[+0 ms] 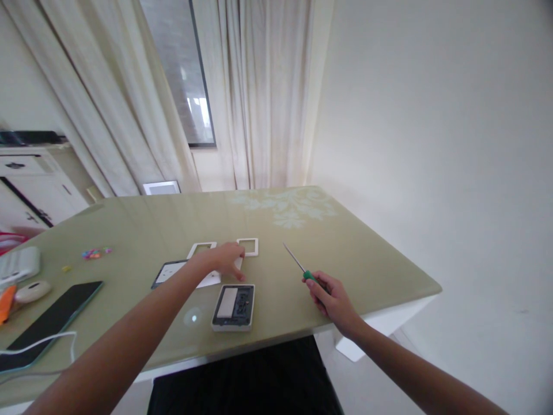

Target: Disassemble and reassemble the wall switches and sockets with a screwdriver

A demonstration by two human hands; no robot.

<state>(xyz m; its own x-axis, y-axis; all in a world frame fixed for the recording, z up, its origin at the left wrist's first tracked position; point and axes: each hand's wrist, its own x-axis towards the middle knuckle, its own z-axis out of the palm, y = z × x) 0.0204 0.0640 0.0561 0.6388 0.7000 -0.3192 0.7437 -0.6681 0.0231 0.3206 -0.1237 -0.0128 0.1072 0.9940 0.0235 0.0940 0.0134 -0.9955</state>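
Observation:
In my right hand (330, 297), fingers wrapped round its green handle, is a screwdriver (296, 257) pointing up and left over the table. My left hand (228, 259) reaches over several flat parts, thumb and fingers apart. A white piece shows between them; whether I touch it is unclear. Beside the fingertips lies a small white square frame (257, 248), with a larger white frame (201, 246) behind the wrist. A dark-edged panel (168, 272) is partly hidden by my forearm. Nearer me sits an opened white device (233, 308) with dark insides and a pale rectangular block.
On the left lie a black phone or tablet (56, 314), a white cable (38, 340), a white rounded object (32, 292), an orange item (6, 302) and small colourful pieces (95, 253). The table (367, 265) ends near the right wall.

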